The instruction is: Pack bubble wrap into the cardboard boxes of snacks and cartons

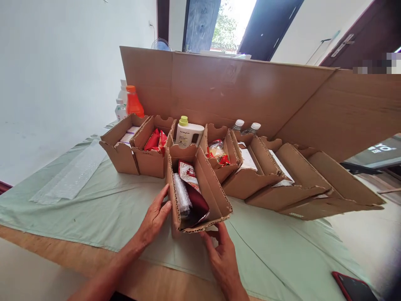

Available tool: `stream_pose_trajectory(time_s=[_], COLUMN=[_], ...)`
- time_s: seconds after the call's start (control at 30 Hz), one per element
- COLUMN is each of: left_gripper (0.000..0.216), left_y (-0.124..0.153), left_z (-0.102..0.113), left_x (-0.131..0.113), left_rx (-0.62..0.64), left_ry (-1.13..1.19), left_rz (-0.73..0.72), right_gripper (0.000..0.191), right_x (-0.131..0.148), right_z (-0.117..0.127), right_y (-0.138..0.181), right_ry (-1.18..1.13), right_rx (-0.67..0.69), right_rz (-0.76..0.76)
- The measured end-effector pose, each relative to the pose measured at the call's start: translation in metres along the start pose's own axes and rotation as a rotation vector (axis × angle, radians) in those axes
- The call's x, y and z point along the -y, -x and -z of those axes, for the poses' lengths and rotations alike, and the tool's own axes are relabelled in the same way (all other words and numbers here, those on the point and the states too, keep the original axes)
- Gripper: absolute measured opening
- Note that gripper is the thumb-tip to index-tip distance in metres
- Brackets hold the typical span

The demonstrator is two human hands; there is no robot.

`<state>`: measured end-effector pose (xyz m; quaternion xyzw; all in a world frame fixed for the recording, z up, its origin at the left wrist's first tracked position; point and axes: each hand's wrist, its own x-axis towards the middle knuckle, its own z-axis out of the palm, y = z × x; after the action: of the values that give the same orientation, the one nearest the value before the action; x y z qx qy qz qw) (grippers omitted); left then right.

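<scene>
A narrow open-topped cardboard box is pulled out in front of the row, tilted toward me. Inside it lie a red-and-white printed packet with a dark maroon part and a bubble-wrapped item. My left hand grips the box's left side, thumb near the front corner. With curled fingers, my right hand holds the lower front edge at the right. Some of its fingertips are hidden under the box.
Similar boxes with packets and white items stand along the back. Behind them are a white jug with a green cap, an orange bottle, clear bottles and a tall cardboard panel. Bubble wrap lies left; a phone, right.
</scene>
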<state>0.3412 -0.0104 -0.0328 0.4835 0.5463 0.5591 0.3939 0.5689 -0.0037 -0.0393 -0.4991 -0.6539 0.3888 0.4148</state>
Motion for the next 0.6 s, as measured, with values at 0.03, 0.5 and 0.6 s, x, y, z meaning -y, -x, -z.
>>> stream_pose_trajectory(time_s=[0.03, 0.5, 0.6], left_gripper=[0.074, 0.079, 0.076], left_y=[0.001, -0.012, -0.023], left_z=[0.005, 0.008, 0.011], left_x=[0.000, 0.004, 0.002], left_rx=[0.007, -0.037, -0.016], left_ry=[0.001, 0.067, 0.022], left_rz=[0.002, -0.094, -0.171], right_gripper=[0.034, 0.032, 0.037], right_x=[-0.001, -0.004, -0.008], right_z=[-0.004, -0.031, -0.039], right_y=[0.002, -0.011, -0.016], right_ry=[0.029, 0.201, 0.209], right_rx=[-0.017, -0.115, -0.128], right_rz=[0.031, 0.219, 0.234])
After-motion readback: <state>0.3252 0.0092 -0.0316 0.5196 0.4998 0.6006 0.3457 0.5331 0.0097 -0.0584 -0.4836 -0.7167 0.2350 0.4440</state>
